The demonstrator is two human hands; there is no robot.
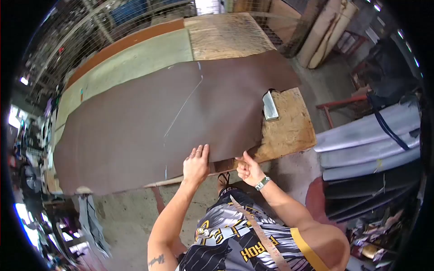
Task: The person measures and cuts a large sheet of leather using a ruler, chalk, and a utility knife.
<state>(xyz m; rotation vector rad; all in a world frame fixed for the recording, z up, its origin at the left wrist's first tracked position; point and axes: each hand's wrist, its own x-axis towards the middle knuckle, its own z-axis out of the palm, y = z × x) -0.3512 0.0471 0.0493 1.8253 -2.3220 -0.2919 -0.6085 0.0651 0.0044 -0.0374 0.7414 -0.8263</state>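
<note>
A large brown leather hide [135, 115] lies spread over the table, with thin pale marked lines running across its middle. My left hand [196, 166] rests flat on the hide near its front edge, fingers stretched out. Just to the right, my right hand [250, 170] is closed at the hide's front edge, thumb on top and fingers curled; the edge appears pinched there. The fingertips are partly hidden. A shiny metal block [270, 106] stands by the hide's ragged right edge, right of both hands.
Bare wood of the tabletop [291, 122] shows at the right corner. A pale green sheet [135, 63] and a wooden board [226, 34] lie beyond the hide. Grey rolls [370, 135] are stacked at right; tall tan rolls [327, 34] stand behind. A tape measure [260, 232] hangs over my shirt.
</note>
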